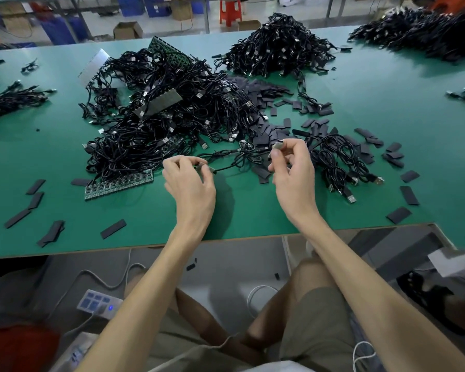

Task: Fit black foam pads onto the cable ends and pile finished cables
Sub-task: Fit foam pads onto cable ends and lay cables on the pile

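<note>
My left hand (189, 181) pinches one end of a thin black cable (239, 158) just above the green table (253, 210). My right hand (293, 170) pinches a small grey piece (277, 146) between thumb and fingers, held up at the cable's other end. The cable sags in a loose coil between both hands. A big tangled heap of black cables (167, 122) lies behind my left hand. Loose black foam pads (269, 130) are strewn behind and to the right of my right hand.
A small bunch of cables with USB plugs (341, 167) lies right of my right hand. Another tall cable pile (279, 47) sits at the back, more piles at far right and far left. Stray pads dot the front left of the table. The table's front edge runs below my wrists.
</note>
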